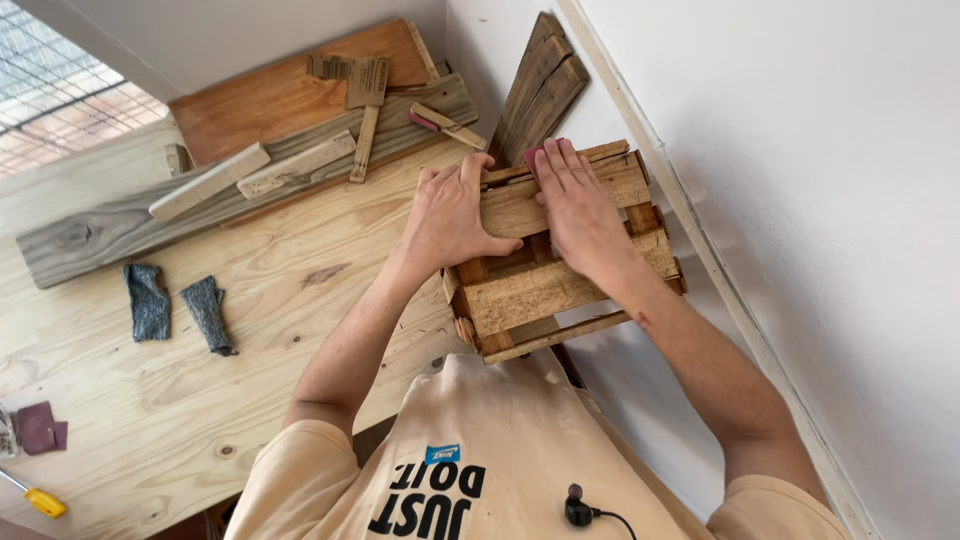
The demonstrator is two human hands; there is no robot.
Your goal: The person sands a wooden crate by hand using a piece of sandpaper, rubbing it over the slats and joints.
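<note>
Beige shirt (470,470) fills the near edge. My left hand (447,215) grips the wooden crate (540,290) by its top slat — thumb wrapped over the edge. My right hand (580,205) presses flat, pinning a reddish sandpaper piece (533,155) to the slat. Crate sits at the pale workbench's (200,390) corner, against the white wall (800,200). Two grey gloves (180,305) lie well apart, leftward.

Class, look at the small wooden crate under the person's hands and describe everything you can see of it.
The wooden crate is built of rough, unfinished slats, pale brown with darker reddish corner posts, with gaps between the slats. It lies tipped on its side at the edge of the pale wooden workbench, partly overhanging it, close to the white wall. The left hand grips one slat from the side. The right hand lies flat on top, pressing a small reddish piece of sandpaper against the wood.
</note>
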